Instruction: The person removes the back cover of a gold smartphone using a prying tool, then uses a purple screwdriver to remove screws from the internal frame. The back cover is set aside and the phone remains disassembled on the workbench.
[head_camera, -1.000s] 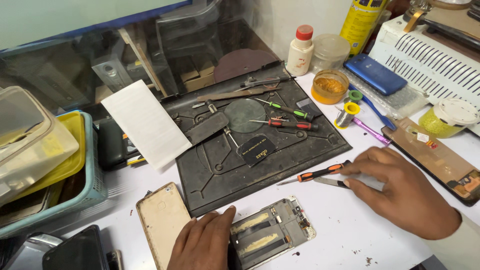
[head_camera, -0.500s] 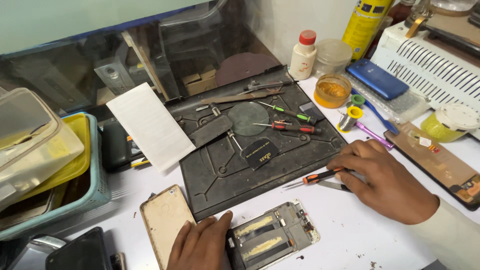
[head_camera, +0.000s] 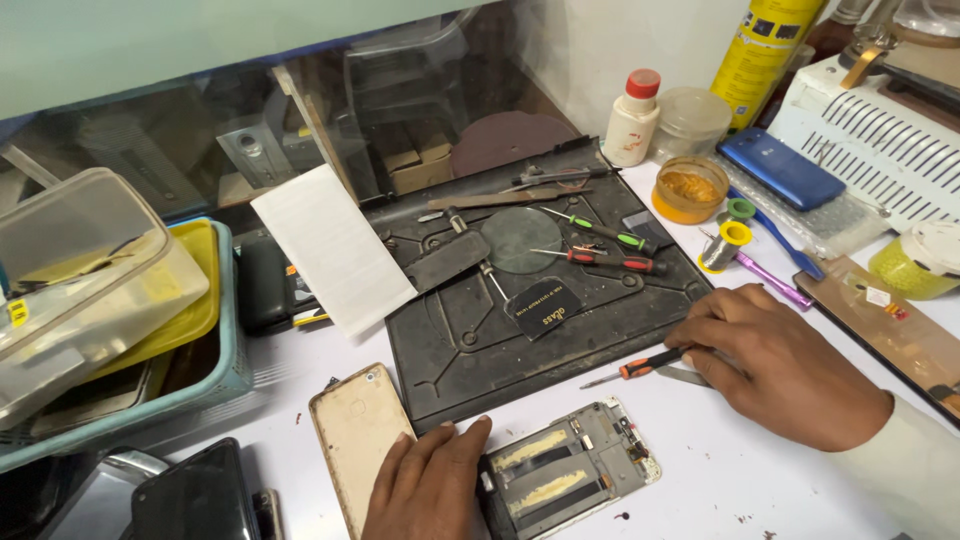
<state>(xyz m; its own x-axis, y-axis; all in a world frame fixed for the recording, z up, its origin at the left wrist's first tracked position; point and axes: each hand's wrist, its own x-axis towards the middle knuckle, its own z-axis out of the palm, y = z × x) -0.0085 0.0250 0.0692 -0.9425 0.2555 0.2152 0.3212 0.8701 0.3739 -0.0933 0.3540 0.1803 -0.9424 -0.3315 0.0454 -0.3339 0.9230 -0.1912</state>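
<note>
The left hand (head_camera: 430, 485), cut off by the table's near edge, lies flat on the open phone frame (head_camera: 570, 470) and hides its left end. The right hand (head_camera: 775, 365) curls over the screwdriver (head_camera: 640, 367), covering its handle end beside the black mat (head_camera: 480, 330). A gold back cover (head_camera: 355, 435) lies just left.
</note>
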